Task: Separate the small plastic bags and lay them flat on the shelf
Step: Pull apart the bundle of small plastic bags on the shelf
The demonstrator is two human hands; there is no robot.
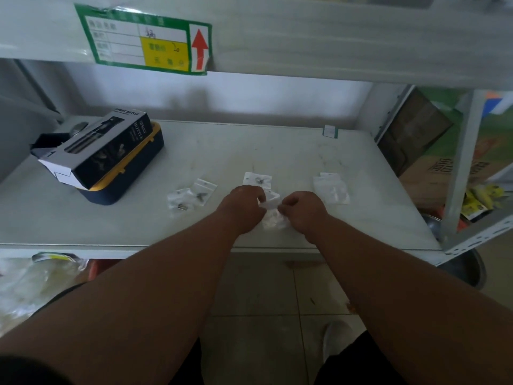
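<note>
Far left of my hands there's a black box [105,147] sitting tilted on a blue and yellow case [133,173], well away from where I'm working. Closer in, just left of my left hand [244,202], two small bags [191,194] lie flat on the shelf [277,145], overlapping a bit, with some dark little bits inside.

My left hand has its fingers curled and is pinching the left edge of a clear bag [270,202]. My right hand [301,208] is curled the same way, pinching the other side, so the bag is stretched between the two hands, right above the shelf. Under it, between my wrists, there's a crumpled clump of more bags [273,222] resting on the shelf.

Just past my left knuckles another bag [256,179] lies flat. To the right of my right hand, a little pile of bags [331,187] lies flat too, near but not touching.

Far right corner, a small white tag [330,132] stands at the back.
</note>
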